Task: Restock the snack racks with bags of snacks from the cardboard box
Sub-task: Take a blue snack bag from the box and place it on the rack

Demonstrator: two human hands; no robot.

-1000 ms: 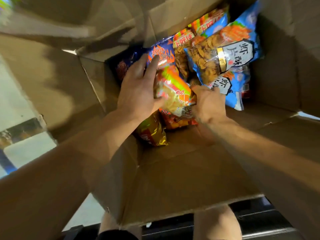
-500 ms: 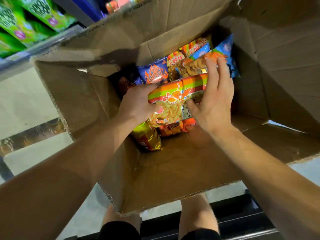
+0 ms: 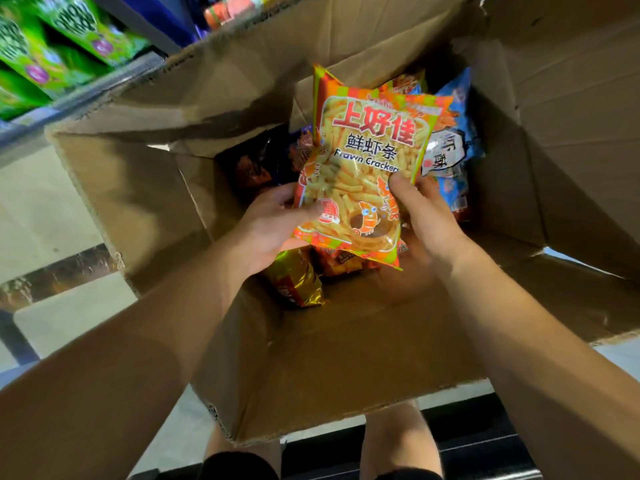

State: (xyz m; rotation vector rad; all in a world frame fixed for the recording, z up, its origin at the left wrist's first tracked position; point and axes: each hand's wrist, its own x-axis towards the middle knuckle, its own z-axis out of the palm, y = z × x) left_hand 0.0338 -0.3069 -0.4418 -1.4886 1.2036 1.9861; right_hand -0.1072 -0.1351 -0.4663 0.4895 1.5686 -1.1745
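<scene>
Prawn cracker bag [image 3: 363, 174] now upright, lifted above cardboard box [image 3: 329, 358]; left hand [image 3: 273, 226] and right hand [image 3: 429, 220] both grip its bottom corners.

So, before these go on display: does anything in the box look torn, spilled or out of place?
Nothing stands out. The prawn cracker bag, held by the left hand and right hand, looks sealed, and no loose snacks show on the cardboard box floor.

Open above the cardboard box [image 3: 346, 358], flaps folded out. Bare floor at the near side; gold bag [image 3: 296, 282] and blue bags [image 3: 453, 157] crowding the far half.
</scene>
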